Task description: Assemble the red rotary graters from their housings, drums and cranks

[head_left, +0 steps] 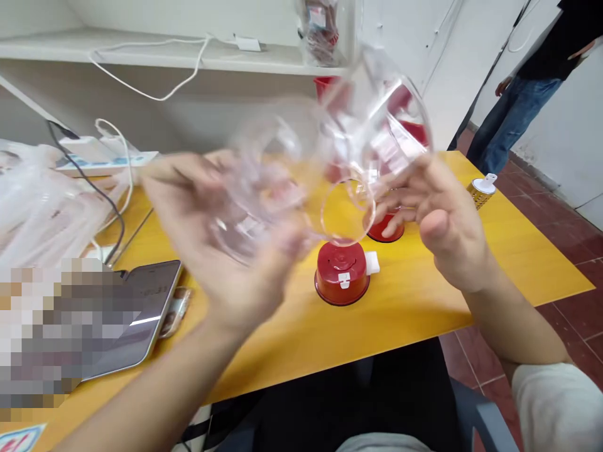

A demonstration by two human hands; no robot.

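Above the table my left hand (pixel 230 263) curls around a clear round plastic piece (pixel 268 169), which is smeared by motion. Larger and cup-like, another clear plastic container (pixel 396 135) rests against the fingers of my right hand (pixel 447 226), whose thumb stands apart. The clear pieces overlap in view, so I cannot tell whether they touch. Below them on the table sits a red round base (pixel 342 270) with a white tab on its side. A second red base (pixel 387 227) is behind it, partly hidden by my right fingers.
A yellow table (pixel 518 263) lies beneath. At left are plastic bags (pixel 42 207), a dark tablet-like device (pixel 146 307) and cables. A perforated gold cylinder with a white top (pixel 483 188) stands at right. A shelf (pixel 188 56) runs behind; a person (pixel 527 94) stands far right.
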